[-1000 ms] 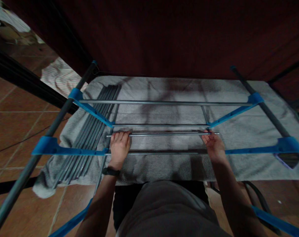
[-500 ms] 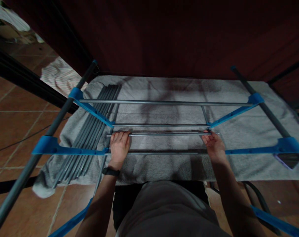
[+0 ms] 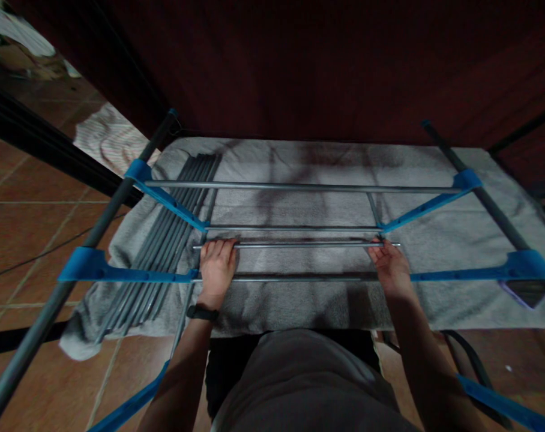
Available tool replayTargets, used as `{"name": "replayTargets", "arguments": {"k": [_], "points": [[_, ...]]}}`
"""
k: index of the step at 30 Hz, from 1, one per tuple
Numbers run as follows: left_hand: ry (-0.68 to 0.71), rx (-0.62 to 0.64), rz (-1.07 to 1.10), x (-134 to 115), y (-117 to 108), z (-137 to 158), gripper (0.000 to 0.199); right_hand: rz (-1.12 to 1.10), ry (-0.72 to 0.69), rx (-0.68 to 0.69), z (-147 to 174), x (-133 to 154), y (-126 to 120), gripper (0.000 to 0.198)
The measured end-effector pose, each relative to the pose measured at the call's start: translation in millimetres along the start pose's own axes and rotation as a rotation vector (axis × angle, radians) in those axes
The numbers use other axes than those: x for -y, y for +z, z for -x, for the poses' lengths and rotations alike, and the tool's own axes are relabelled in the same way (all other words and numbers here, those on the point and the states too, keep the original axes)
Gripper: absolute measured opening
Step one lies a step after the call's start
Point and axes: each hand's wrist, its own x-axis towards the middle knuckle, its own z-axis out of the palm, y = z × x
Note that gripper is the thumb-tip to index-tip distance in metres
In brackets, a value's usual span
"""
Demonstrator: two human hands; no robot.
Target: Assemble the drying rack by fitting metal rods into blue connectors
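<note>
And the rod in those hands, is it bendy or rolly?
The rod probably feels stiff: it runs straight between the left hand and the right hand. It looks round and smooth, so it may roll if put down, though the fuzzy-looking cloth could slow it.

Silver-grey rod [image 3: 304,245], blue brackets [image 3: 81,265], grey cover [image 3: 295,309], dark-red backdrop [image 3: 299,72], orange-brown tiles [image 3: 42,231], pale striped cloth [image 3: 108,137]

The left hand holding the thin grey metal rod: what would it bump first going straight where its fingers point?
Probably the lower thin grey metal crossbar linking the far blue plastic brackets, just ahead of the left hand in the picture. Depth is unclear, so it might pass over or under.
</note>
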Motion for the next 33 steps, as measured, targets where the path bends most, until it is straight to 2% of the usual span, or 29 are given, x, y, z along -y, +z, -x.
{"name": "replayTargets", "arguments": {"k": [16, 23, 33], "points": [[-0.021, 0.001, 0.002, 1.9, 2.1, 1.5, 0.031, -0.043, 0.030, -0.028, 2.2, 1.9, 2.2, 0.009], [-0.047, 0.013, 0.058, 1.5, 1.3, 0.6, 0.032, -0.013, 0.024, -0.021, 0.3, 1.1, 1.9, 0.014], [-0.028, 0.015, 0.028, 1.0, 1.4, -0.3, 0.031, -0.008, 0.027, 0.013, 4.0, 4.3, 3.0, 0.007]]}}
